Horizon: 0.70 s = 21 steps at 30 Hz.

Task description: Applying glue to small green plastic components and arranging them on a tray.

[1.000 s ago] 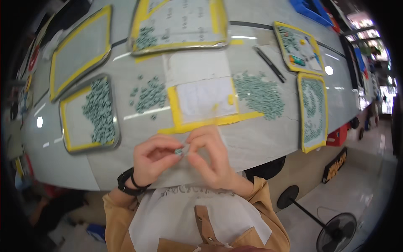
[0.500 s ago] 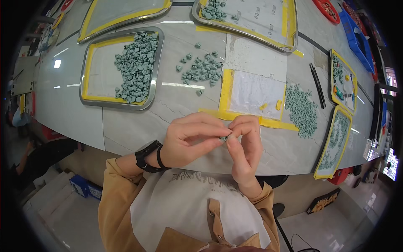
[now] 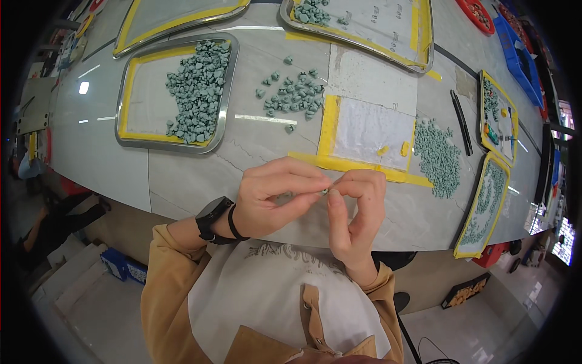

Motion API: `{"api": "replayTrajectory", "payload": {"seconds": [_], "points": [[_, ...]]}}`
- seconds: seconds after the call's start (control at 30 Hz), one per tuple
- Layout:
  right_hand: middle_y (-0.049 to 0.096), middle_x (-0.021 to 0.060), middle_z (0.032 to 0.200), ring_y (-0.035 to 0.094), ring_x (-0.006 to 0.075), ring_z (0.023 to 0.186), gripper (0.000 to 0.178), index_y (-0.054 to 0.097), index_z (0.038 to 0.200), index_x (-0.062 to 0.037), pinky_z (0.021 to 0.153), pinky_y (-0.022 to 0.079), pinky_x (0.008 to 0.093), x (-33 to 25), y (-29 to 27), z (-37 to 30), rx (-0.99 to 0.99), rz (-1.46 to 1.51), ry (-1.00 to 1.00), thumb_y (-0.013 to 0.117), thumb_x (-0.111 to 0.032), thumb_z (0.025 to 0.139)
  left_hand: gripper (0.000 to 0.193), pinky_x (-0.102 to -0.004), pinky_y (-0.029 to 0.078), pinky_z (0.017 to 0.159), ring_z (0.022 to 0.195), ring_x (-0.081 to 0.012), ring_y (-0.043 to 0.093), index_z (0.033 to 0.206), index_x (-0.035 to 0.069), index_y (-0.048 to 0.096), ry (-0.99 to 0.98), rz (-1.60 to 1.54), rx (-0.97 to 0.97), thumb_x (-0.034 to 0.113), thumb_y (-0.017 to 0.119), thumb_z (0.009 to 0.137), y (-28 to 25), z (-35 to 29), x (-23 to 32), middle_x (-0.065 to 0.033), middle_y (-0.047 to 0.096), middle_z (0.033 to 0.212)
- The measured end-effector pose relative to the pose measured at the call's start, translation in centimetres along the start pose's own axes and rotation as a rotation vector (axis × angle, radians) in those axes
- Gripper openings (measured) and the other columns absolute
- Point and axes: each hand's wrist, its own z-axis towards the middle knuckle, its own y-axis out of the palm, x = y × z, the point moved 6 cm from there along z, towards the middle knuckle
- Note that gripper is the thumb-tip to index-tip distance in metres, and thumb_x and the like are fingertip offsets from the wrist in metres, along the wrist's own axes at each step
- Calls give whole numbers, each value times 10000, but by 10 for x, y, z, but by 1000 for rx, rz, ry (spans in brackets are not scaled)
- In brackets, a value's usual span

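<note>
Above the table's near edge, my left hand [image 3: 273, 195] pinches a small grey-green piece [image 3: 325, 192] between thumb and fingertips. My right hand [image 3: 359, 209] meets it there, thumb and forefinger closed together at the piece; whatever lies between them is too small to make out. Most of the piece is covered by fingers. Just beyond my hands is a white sheet [image 3: 370, 130] edged with yellow tape, with two small yellow bits on it. Left of the sheet lies a loose group of grey-green pieces [image 3: 295, 96]; to its right spreads a heap of much smaller green pieces [image 3: 438, 159].
A metal tray [image 3: 145, 91] at the left holds many grey-green pieces. Two more trays, one a patterned-sheet tray [image 3: 388, 27], stand at the back. At the right are two yellow-edged trays, the nearer one [image 3: 483, 206] with small pieces, black pens [image 3: 461, 123] and a blue bin [image 3: 516, 60].
My right hand has shifted slightly right, and its fingertips sit a little differently at the piece. My left hand stays nearly in place. The whole view has moved slightly.
</note>
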Motion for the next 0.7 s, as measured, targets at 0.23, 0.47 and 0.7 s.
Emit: {"api": "replayTrajectory", "payload": {"seconds": [0.23,0.47,0.7], "points": [[575,93,835,512,242,785,145,591,808,-33,701,403,332,-6,-2,7,-9,-156,-87,659,46,707,275,-279,511,775,917,-197,640,1003,-15,689,-34,-30,2,-135,634,762,-1,2,-7,-142,643,1005],[615,53,841,541,245,783,194,644,816,-58,739,393,341,-7,-1,3,-19,-86,-93,716,18,652,269,-284,516,805,951,-193,629,1024,-16,683,-194,-232,49,-118,613,784,-2,2,-12,-131,645,1048],[618,97,862,583,239,798,130,658,880,12,728,464,336,-16,-3,-8,32,-280,-115,689,47,759,244,-256,537,775,951,-148,623,1063,-3,674,-207,-379,91,-27,626,825,3,-3,-18,-105,643,1057]]}}
